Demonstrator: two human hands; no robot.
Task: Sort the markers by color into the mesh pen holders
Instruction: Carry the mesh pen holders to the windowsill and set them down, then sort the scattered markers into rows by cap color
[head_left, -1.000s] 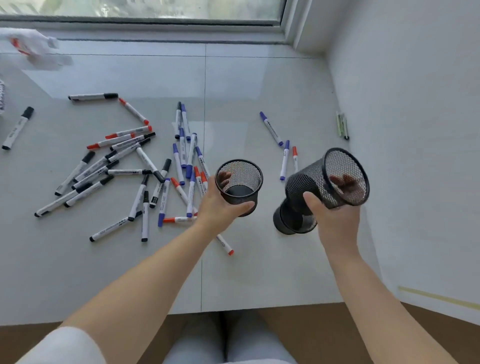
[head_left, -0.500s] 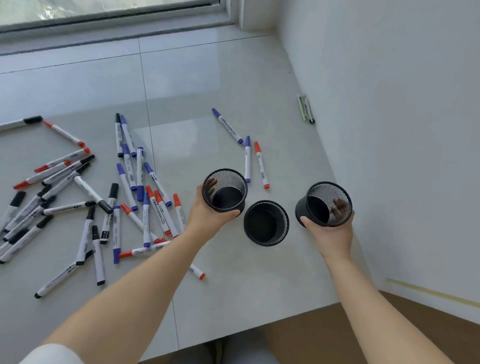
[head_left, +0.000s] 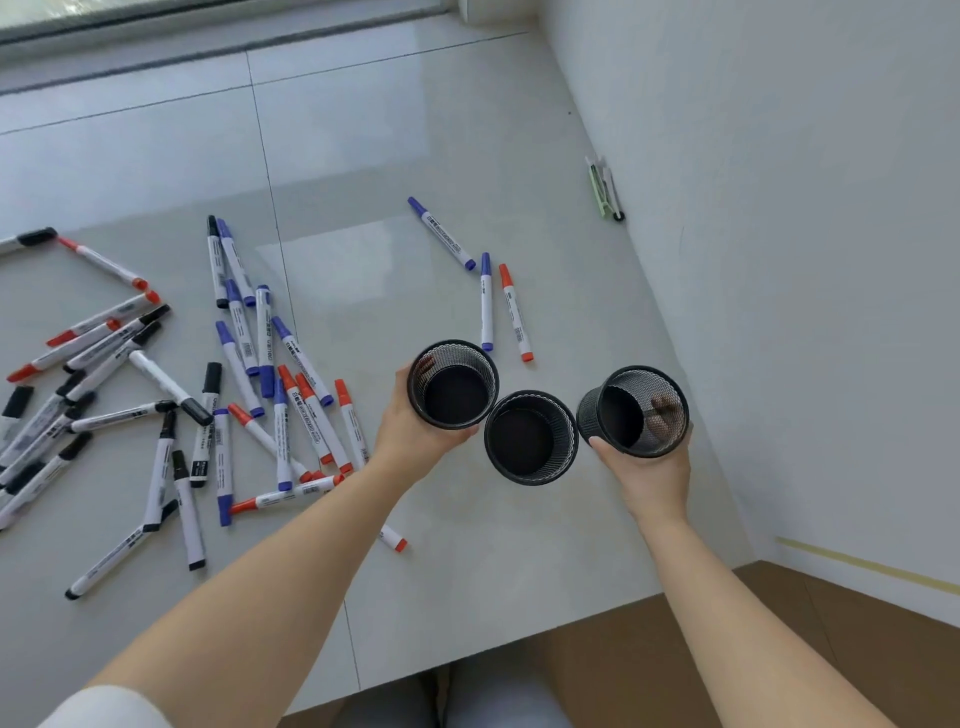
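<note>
So, head view, the only one: sorting not started. All three mesh holders look empty, dark bottoms, no marker inside any. Left hand (head_left: 415, 431) grips the left holder (head_left: 453, 384), fingers wrapped round its far side and showing through the mesh. Right hand (head_left: 652, 467) grips the right holder (head_left: 634, 411), which tilts slightly; fingers show through its mesh too. Middle holder (head_left: 531, 437) stands free between them, rims touching or nearly so, can't tell which. The holders sit in a row near the tabletop's near-right corner.

Every marker still lies loose: the main pile (head_left: 156, 395) to the left mixes black, blue and red caps, many crossing each other. A blue marker (head_left: 441, 234) lies farther off, with a blue and red pair (head_left: 498, 306) just beyond the left holder. One red-capped marker (head_left: 393, 539) pokes out from under the left forearm. Judging by this, what's left is everything: each colour to its own holder.

Surface: pale glossy tabletop (head_left: 467, 561) with tile-like seams, reflecting window light. White wall (head_left: 779, 208) on the right, window frame at the far edge. A small green-and-black item (head_left: 605, 189) lies by the wall, unclear what. Brown floor at the near right; strip of yellowish tape low on the wall.
</note>
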